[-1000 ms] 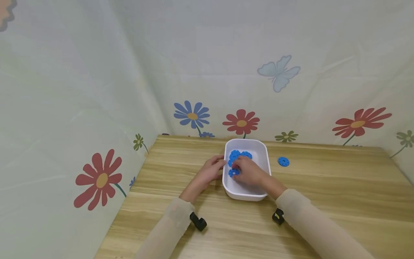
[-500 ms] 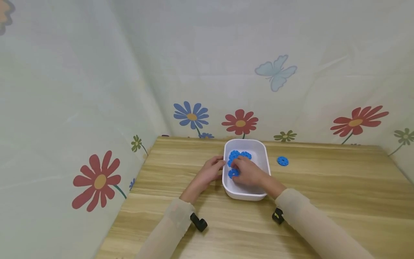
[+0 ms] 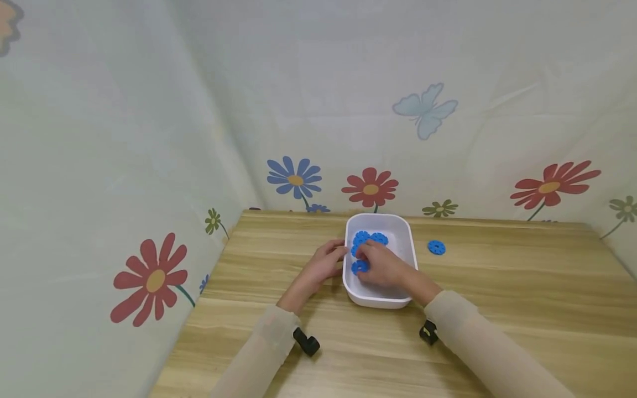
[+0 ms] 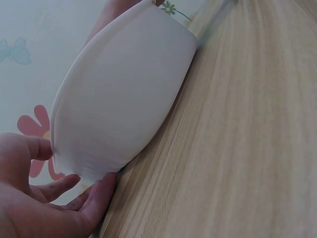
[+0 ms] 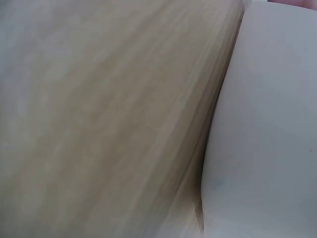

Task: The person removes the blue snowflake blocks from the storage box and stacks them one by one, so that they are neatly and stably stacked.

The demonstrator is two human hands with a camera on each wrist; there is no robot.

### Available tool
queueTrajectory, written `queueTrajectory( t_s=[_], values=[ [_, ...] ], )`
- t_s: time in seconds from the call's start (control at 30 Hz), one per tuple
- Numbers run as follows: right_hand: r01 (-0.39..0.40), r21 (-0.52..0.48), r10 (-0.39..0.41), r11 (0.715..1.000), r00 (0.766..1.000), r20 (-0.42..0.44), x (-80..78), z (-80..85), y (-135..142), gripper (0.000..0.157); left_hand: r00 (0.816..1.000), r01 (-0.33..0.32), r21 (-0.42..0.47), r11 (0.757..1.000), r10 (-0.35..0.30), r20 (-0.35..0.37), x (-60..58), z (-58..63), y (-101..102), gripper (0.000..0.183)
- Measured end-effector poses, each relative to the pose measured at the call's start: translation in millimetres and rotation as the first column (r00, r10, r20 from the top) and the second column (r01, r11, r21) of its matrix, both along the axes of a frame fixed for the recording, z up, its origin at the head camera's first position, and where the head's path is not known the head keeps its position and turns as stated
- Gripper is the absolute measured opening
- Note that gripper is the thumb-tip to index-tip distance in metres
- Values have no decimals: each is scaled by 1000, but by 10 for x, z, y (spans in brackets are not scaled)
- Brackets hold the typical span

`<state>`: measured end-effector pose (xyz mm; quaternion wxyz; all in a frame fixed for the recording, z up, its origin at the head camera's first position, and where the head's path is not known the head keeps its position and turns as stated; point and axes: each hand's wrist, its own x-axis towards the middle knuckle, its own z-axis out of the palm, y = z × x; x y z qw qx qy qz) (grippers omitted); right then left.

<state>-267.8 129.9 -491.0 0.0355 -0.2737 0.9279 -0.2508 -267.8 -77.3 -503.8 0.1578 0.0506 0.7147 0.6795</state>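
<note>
In the head view a white plastic bin (image 3: 378, 302) stands on the wooden table, with several blue notched plastic discs (image 3: 380, 239) inside. My right hand (image 3: 382, 265) reaches into it over the near right wall, with thumb and fingers bent around one blue disc (image 3: 359, 267) near the left wall. The hand hides part of that disc. Outside the left wall is my left hand (image 3: 325, 262). In the left wrist view its fingers (image 4: 101, 193) rest against the bin's end, with the thumb at the rim. The right wrist view shows mostly the bin's outer wall (image 5: 265, 119).
One loose blue disc (image 3: 436, 247) lies on the wooden table (image 3: 497, 287) to the right of the bin. A curtain (image 3: 343, 121) printed with flowers and a butterfly hangs behind the table's far edge. Small black devices (image 3: 306, 342) are strapped at both wrists.
Both hands and the bin stay almost in place. The disc at my right fingers has tilted slightly. The head view shifts a little.
</note>
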Motion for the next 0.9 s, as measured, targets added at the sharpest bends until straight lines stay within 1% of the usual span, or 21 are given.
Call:
queueTrajectory(
  t_s=[0.2, 0.4, 0.53, 0.67, 0.83, 0.9],
  values=[
    [-16, -17, 16, 1000, 1000, -24, 27, 24, -7, 42, 1000, 1, 21, 1000, -1, 4, 14, -22, 9, 49],
    [-28, -47, 25, 999, 998, -52, 50, 81, 15, 40, 1000, 3, 36, 999, -3, -1, 25, -14, 22, 49],
    [-51, -70, 46, 996, 996, -71, 44, 131, 60, 39, 1000, 9, 36, 999, -9, -4, 26, -8, 18, 49],
    [-60, -87, 53, 994, 996, -76, 42, 238, 136, 39, 1000, 8, 31, 999, -8, 0, 20, -18, 3, 49],
    [-22, -115, 14, 993, 997, -70, 48, 402, 300, 42, 1000, 7, 10, 1000, -7, -2, 1, -42, -8, 49],
    [-3, -128, -5, 992, 998, -61, 40, 438, 383, 42, 1000, 2, -3, 1000, -2, -5, -2, -49, -14, 48]
  ],
)
